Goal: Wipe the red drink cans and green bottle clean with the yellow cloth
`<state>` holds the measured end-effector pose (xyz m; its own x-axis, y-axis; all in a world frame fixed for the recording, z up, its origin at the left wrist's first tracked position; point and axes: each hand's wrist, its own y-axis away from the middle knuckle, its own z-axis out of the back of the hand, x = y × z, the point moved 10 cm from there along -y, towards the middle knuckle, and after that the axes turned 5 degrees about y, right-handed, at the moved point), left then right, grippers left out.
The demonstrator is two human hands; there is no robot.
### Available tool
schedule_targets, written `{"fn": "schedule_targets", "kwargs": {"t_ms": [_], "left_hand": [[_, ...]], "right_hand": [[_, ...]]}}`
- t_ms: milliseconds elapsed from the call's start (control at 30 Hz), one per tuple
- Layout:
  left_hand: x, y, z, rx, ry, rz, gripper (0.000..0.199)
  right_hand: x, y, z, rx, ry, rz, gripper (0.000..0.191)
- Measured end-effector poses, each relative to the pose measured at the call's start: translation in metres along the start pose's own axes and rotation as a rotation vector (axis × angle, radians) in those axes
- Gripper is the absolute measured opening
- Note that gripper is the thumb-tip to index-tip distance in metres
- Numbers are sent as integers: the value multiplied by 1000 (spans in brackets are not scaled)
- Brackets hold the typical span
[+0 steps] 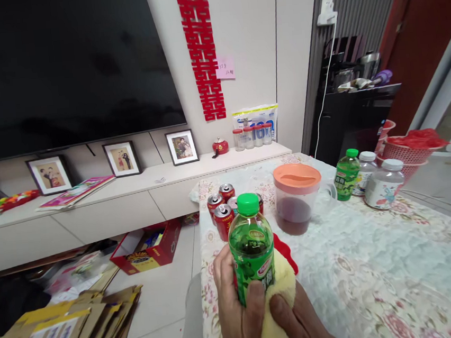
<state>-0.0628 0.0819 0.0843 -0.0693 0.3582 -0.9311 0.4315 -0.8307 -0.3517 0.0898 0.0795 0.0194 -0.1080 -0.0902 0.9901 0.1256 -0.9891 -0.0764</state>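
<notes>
A green bottle (252, 241) with a green cap stands upright in my left hand (241, 308), whose fingers wrap round its lower part. My right hand (299, 316) grips a pale yellow cloth (275, 329) and presses it against the bottle's right side. Just beyond the bottle are several red cans (224, 219), partly hidden by it. A red item (285, 253) lies behind the cloth. Farther back stands a clear pitcher (293, 210) with an orange lid and dark liquid inside.
On the flowered tablecloth (359, 273), a second green bottle (347, 176) and two white-capped jars (384, 185) stand at the right, near pink baskets (405, 154). Flattened cardboard (101, 329) and a red box (149, 250) lie on the floor at left.
</notes>
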Motion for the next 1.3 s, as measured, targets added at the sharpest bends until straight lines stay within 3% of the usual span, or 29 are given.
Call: {"fn": "schedule_targets", "kwargs": {"t_ms": [167,367,467,633,733,833,1033,1167,1300], "left_hand": [[9,-6,3,13,-28,36,72],[29,3,10,-29,30,184,76],[24,4,13,-88,86,132,80],[17,3,17,-187,200,46,94],[17,-1,3,-116,354,90,98],[15,-3,-16,6,481,177,96],[18,2,-18,-7,477,299,98],[12,-1,-17,-9,411,261,97],[8,-9,-15,-12,300,230,89]], "right_hand": [[2,-4,2,-35,63,-73,60],[-3,-13,-9,131,-7,-151,60],[-1,-16,-27,286,-193,-158,64],[5,-19,-45,349,-573,-164,65],[9,-13,-54,389,-583,-180,66],[15,-14,-54,338,-608,-155,68],[29,-27,-39,258,-406,2,42],[34,-31,-28,238,-201,77,35],[45,-28,-25,343,-90,153,33]]}}
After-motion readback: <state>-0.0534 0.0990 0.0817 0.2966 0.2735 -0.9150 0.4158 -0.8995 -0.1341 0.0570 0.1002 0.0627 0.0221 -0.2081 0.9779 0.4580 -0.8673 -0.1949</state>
